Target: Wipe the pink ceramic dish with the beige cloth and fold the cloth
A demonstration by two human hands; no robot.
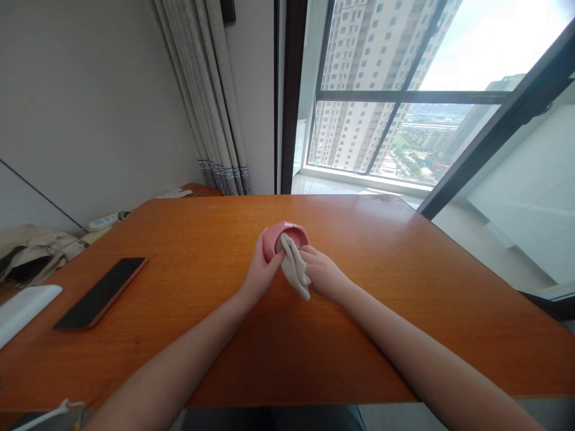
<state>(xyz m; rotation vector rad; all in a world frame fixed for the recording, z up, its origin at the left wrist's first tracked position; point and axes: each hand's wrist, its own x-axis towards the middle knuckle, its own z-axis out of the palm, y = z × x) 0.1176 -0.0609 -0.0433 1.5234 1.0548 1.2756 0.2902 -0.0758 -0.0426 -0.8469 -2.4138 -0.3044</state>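
Note:
A small pink bowl, a rounded hollow thing with pale marks near its upper rim, is held tilted above the middle of the table with its opening toward me. My left hand is closed around its left side, thumb at the near rim. A greyish-white cloth is bunched partly inside the opening, and its loose end hangs down in front. At the right rim, my right hand is closed on the cloth; its fingertips are partly hidden by the cloth and bowl.
The brown wooden table reaches toward a large window. On its left lie a dark phone and a white object. Beyond the left edge are a power strip and crumpled beige fabric. A grey curtain hangs behind.

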